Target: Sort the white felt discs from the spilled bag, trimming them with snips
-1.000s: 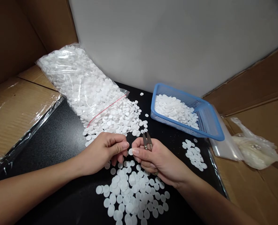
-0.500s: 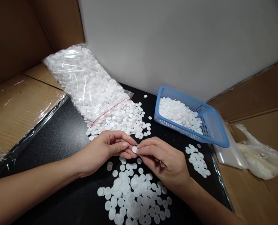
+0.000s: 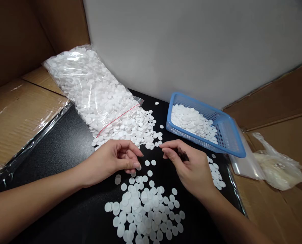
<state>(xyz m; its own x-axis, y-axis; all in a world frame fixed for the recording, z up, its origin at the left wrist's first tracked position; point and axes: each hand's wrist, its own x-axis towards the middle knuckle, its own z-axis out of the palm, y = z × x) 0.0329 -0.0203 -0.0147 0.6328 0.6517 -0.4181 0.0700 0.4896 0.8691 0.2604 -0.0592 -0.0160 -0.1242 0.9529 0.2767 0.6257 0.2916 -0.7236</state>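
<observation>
My left hand (image 3: 115, 160) hovers over the black table with its fingers curled, thumb and fingertips pinching a small white disc (image 3: 138, 167). My right hand (image 3: 191, 167) is a hand's width to the right, fingers closed. A dark part of the small metal snips (image 3: 183, 156) shows in its palm. Its fingertips are pressed together, and I cannot make out a disc in them. Two single discs (image 3: 150, 163) lie between the hands. A loose pile of white discs (image 3: 146, 210) is spread just below both hands.
An open clear bag of white discs (image 3: 95, 91) spills out at the back left. A blue plastic basket (image 3: 229, 149) with discs stands at the back right, a small disc heap (image 3: 216, 176) before it. Cardboard flaps and a crumpled plastic bag (image 3: 275, 166) flank the table.
The hands met over one disc, then drew apart. My right hand moved right and turned, so the snips' blades no longer stick up. The left hand stayed nearly in place.
</observation>
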